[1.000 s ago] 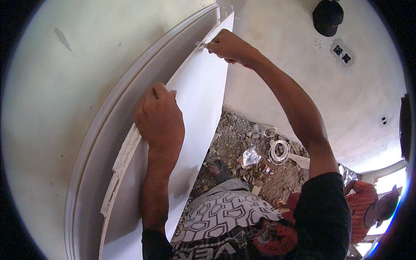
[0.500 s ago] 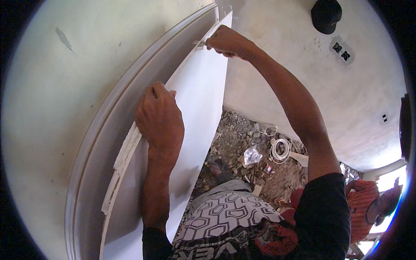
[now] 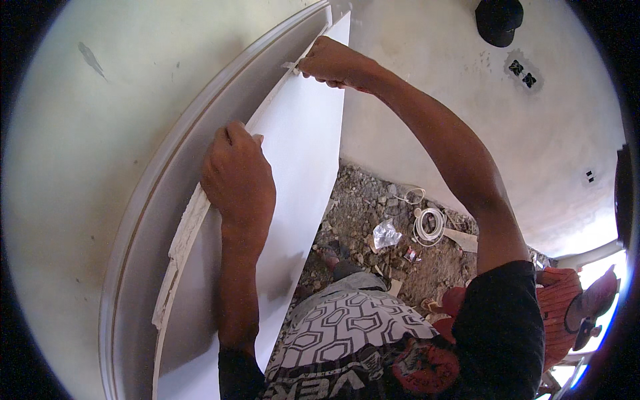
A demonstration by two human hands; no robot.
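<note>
A tall white board [image 3: 303,147], which looks like plasterboard, stands on edge in front of me with a rough, broken edge [image 3: 179,257] along its left side. My left hand [image 3: 239,177] is closed over that edge about midway, fingers curled round it. Farther up, my right hand [image 3: 327,63] is a fist at the same edge, near the far end of the board. From this fist a thin, pale blade-like tip [image 3: 291,66] sticks out to the left across the edge; the fingers hide the rest of the tool.
Behind the board runs a pale moulded frame [image 3: 143,193] on the wall. Rubble [image 3: 363,193] covers the floor, with a coil of white cable [image 3: 429,225] and a crumpled silver wrapper [image 3: 386,235]. A black cap [image 3: 499,21] hangs on the right wall. Another person in red [image 3: 559,310] is at lower right.
My right hand has shifted slightly left along the board's edge, and more of the pale tip shows. The left hand keeps its hold, a little farther left in the picture.
</note>
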